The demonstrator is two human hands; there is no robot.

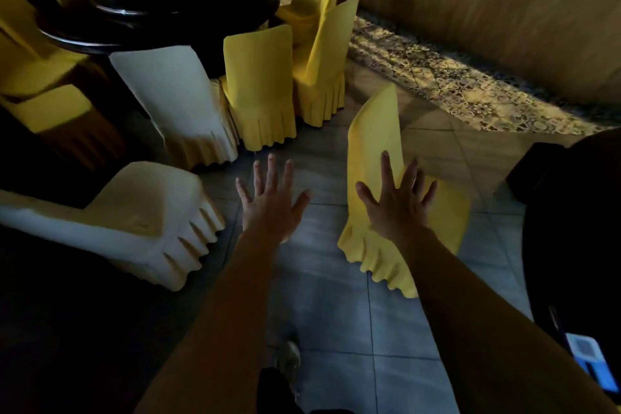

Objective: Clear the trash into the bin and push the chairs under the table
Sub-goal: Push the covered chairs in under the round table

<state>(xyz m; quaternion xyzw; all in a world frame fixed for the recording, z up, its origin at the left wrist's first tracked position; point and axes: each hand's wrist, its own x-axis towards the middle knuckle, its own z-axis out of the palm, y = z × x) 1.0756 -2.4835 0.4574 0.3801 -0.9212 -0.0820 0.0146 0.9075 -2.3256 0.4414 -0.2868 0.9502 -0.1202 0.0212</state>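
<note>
Yellow-covered and standing alone on the tiled floor (336, 329), the stray chair (373, 158) is well apart from the round dark table (151, 13), which lies ahead and to the left. Its backrest rises up and away from the person, its pleated skirt hanging toward the camera, so a push would have to run leftward and forward along the floor. The right hand (398, 203) is spread flat with fingers splayed, in front of the chair's back; whether the palm touches the fabric I cannot tell. The left hand (270, 203) is likewise splayed and grasping nothing, hovering over bare tile to the chair's left, so the right hand is much the nearer. Beyond, a yellow chair (258, 84) and a white-covered chair (174, 97) already stand close to the table's edge. No trash or bin is clearly visible.
</note>
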